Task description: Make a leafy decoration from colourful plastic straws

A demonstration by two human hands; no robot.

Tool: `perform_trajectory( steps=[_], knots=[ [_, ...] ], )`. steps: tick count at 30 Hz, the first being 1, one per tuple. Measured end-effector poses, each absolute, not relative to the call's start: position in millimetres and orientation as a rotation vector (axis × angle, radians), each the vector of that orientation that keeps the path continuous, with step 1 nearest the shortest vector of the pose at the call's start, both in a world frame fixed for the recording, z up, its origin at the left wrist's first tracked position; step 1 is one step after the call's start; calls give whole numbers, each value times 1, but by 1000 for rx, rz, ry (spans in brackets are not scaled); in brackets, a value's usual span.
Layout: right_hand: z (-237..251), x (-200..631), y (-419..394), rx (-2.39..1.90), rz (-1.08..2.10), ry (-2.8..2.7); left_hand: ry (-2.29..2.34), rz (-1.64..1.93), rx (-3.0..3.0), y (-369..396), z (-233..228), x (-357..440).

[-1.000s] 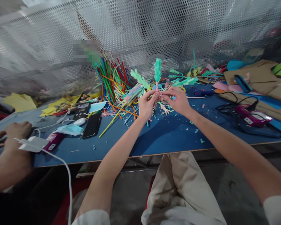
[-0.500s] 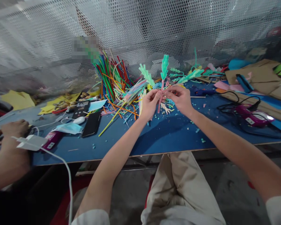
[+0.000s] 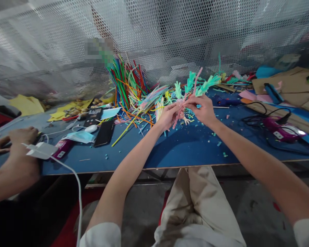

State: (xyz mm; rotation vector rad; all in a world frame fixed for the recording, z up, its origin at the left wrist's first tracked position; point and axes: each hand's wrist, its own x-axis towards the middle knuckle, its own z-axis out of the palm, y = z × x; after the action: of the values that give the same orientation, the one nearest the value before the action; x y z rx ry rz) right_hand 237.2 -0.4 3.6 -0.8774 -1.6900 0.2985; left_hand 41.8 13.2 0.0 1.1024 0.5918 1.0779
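Observation:
My left hand (image 3: 168, 116) and my right hand (image 3: 204, 109) meet above the blue table (image 3: 185, 147), both pinching a small craft sprig (image 3: 193, 85): a pink stem with fringed teal and green foam leaves that fan up and to the right. The stem's lower end pokes out below my left fingers. Right behind my hands lies a pile of coloured foam strips and sticks (image 3: 128, 85), with small foam scraps scattered around.
Another person's hands (image 3: 18, 137) rest at the table's left end by a white charger and cable (image 3: 42, 150). Nearby lie a black phone (image 3: 104, 133), a face mask (image 3: 81, 136) and a mouse (image 3: 91, 128). A purple glue gun (image 3: 282, 129) with black cable sits right. Perforated mesh (image 3: 170, 37) backs the table.
The sprig has tilted from upright to leaning right and sits lower between my hands. My hands shifted slightly right and closer together. The other person's hands barely moved.

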Motion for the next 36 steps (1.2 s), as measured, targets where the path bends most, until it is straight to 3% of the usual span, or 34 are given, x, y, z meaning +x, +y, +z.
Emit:
perform_trajectory(
  steps=[10, 24, 36],
  knots=[
    [0, 231, -2, -832, 655, -1567, 605, 1130, 1220, 6, 4, 43],
    [-13, 227, 8, -831, 865, -1512, 757, 1397, 1557, 7, -1, 40],
    [-13, 211, 3, -784, 1198, -1063, 891, 1472, 1833, 14, -8, 38]
  ],
)
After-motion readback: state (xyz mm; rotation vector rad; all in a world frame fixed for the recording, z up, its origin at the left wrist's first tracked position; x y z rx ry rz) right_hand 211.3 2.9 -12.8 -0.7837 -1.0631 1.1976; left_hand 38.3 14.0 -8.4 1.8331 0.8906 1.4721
